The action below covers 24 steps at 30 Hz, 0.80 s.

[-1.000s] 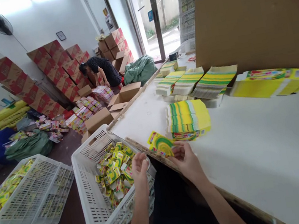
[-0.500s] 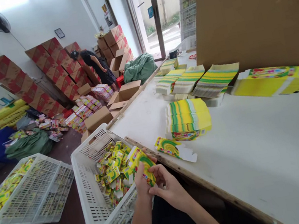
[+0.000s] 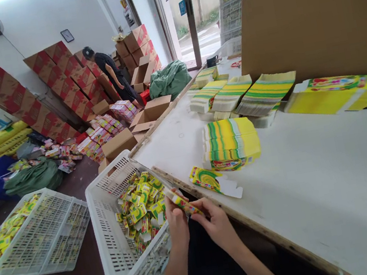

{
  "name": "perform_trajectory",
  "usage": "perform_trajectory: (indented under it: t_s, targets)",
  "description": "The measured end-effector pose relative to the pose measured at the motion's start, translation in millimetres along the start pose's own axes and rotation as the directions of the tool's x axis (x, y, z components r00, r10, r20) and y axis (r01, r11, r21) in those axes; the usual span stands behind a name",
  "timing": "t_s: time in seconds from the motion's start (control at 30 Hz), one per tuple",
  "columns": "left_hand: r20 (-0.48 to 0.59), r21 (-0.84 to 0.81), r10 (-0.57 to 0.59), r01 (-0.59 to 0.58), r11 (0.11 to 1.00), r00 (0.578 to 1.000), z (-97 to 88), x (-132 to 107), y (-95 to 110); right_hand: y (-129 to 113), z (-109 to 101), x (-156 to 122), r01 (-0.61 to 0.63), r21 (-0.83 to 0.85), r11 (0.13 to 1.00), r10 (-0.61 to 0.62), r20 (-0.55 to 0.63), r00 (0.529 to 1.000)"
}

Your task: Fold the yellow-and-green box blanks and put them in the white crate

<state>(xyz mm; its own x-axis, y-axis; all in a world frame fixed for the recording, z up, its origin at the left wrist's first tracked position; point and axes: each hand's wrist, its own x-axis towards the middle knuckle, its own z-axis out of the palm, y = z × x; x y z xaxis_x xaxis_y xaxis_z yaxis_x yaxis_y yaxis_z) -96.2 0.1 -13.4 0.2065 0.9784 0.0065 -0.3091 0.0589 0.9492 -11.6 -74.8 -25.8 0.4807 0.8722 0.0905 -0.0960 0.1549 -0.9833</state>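
Between my two hands is a small yellow and green printed carton (image 3: 185,204), turned so that a narrow side faces up. My left hand (image 3: 176,219) is closed around its left end. The fingers of my right hand (image 3: 213,221) pinch its lower right end. Just left of my hands, a white plastic crate (image 3: 106,231) holds many small yellow cartons (image 3: 141,202). On the white table (image 3: 306,191) to the right lies a flattened carton (image 3: 208,179) with white flaps spread out. Behind it stands a bundle of flat carton blanks (image 3: 230,141).
More stacks of blanks (image 3: 266,94) stand along the table's far side, by a large brown board (image 3: 307,16). Another filled crate (image 3: 54,231) is at the left. Open cardboard boxes (image 3: 152,112) and stacked boxes (image 3: 69,77) fill the back, where a person (image 3: 111,72) bends over.
The carton in my hands has been turned from its broad face to its narrow side. My right hand has moved slightly right. The person at the back has shifted a little.
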Motion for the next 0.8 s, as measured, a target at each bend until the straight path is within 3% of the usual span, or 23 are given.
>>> perform_trajectory:
  t_s: [0.13,0.23,0.3,0.37,0.43,0.5,0.57,0.63,0.7,0.8]
  targets:
    - [-0.018,0.007,0.011,-0.011,1.0,1.0,1.0,3.7,-3.8,5.8,-12.9,3.1,0.018,-0.066,0.998,-0.024,-0.084,0.996]
    - [-0.004,0.027,0.03,-0.03,0.999,1.0,1.1,8.5,-2.6,6.0,-23.7,3.7,0.124,-0.14,0.982,-0.144,-0.145,0.979]
    - [-0.007,0.072,0.144,-0.143,0.987,0.99,-1.0,9.4,4.2,4.3,-34.9,5.0,0.225,-0.278,0.934,-0.29,-0.217,0.932]
    - [0.014,0.175,0.344,-0.341,0.924,0.939,-4.0,6.9,16.8,1.1,-46.9,6.4,0.291,-0.48,0.828,-0.448,-0.254,0.857]
    - [0.197,0.327,0.472,-0.511,0.795,0.86,-5.5,1.7,33.0,-3.6,-54.4,6.4,0.327,-0.64,0.695,-0.563,-0.202,0.801]
    - [0.471,0.459,0.384,-0.593,0.662,0.794,-4.2,-3.2,48.0,-9.3,-54.0,3.8,0.397,-0.699,0.594,-0.61,-0.071,0.789]
    - [0.642,0.571,0.159,-0.606,0.554,0.75,-0.8,-5.4,56.8,-14.9,-47.4,-1.2,0.497,-0.679,0.54,-0.624,0.073,0.778]
    - [0.666,0.664,-0.062,-0.553,0.503,0.743,2.5,-4.5,57.0,-18.4,-39.4,-7.0,0.571,-0.636,0.519,-0.635,0.16,0.756]
    - [0.615,0.732,-0.174,-0.476,0.488,0.769,4.1,-3.0,50.5,-18.2,-34.5,-11.4,0.582,-0.622,0.524,-0.643,0.159,0.749]
    - [0.507,0.757,-0.087,-0.395,0.52,0.857,4.3,-5.0,37.2,-10.6,-34.4,-12.6,0.431,-0.619,0.656,-0.598,-0.079,0.797]
